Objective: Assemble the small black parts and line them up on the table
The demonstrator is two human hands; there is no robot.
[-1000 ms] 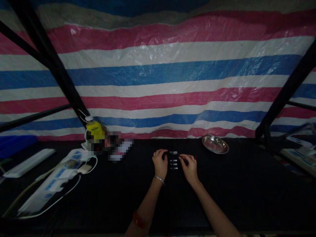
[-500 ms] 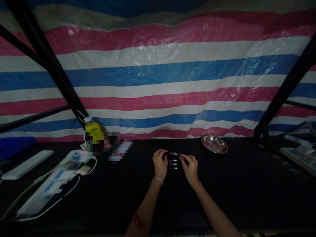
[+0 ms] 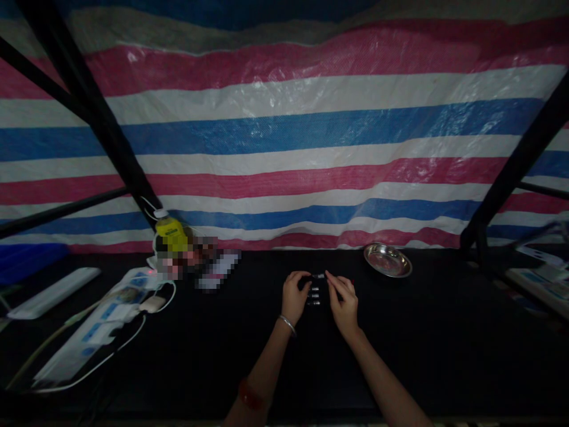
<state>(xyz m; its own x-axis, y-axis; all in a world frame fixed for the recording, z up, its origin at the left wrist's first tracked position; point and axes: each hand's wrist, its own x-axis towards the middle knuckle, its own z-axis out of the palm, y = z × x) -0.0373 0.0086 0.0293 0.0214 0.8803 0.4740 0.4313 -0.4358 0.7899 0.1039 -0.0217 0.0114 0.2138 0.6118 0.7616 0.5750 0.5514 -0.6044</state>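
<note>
Several small dark cylinders with silvery ends lie in a column on the black table (image 3: 427, 332). The topmost cylinder (image 3: 320, 276) lies between my two hands. My left hand (image 3: 294, 298), with a silver bangle at its wrist, has its thumb and index finger apart at the left ends of the cylinders, partly covering them. My right hand (image 3: 344, 301) is at the right end of the topmost one, its index fingertip close to or touching it; thumb and fingers are slightly parted. Below lie a second cylinder (image 3: 315, 289) and a lower one (image 3: 314, 303).
A round metal dish (image 3: 388, 260) sits at the back right. Over on the left are a white power strip (image 3: 95, 332) with cables, a yellow bottle (image 3: 171, 232) and a blurred patch. Striped sheeting (image 3: 284, 136) hangs behind, between black frame bars.
My left hand has shifted slightly right, now covering the cylinders' left ends. The topmost cylinder has moved a little right. My right index fingertip is higher.
</note>
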